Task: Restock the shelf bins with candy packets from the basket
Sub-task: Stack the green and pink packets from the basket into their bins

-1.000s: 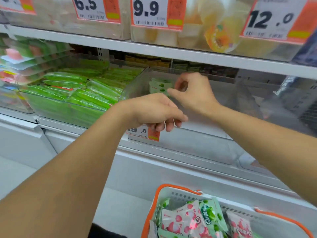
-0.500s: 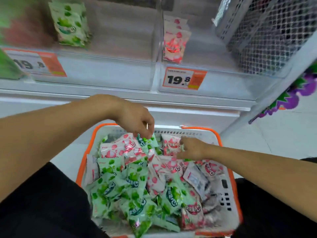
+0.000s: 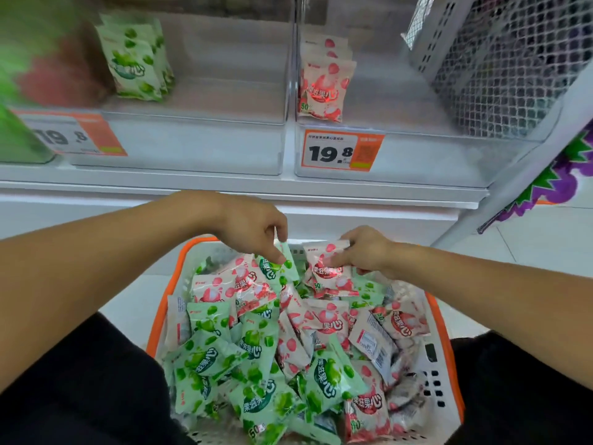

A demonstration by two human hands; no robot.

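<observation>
We are pinching green packet [image 3: 282, 264] in left hand [image 3: 253, 226], pink packet [image 3: 327, 268] in right hand [image 3: 365, 252]; matching bins [image 3: 285, 146] lying straight ahead, above basket [image 3: 160, 313].

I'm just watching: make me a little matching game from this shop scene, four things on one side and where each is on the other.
Things:
1. green packet
2. pink packet
3. green packets
4. price tag

Places:
A. front of the right bin
B. pinched by the right hand
C. standing in the left bin
D. pinched by the left hand

Pairs: 1-D, 2-B, 3-C, 4-A
</observation>
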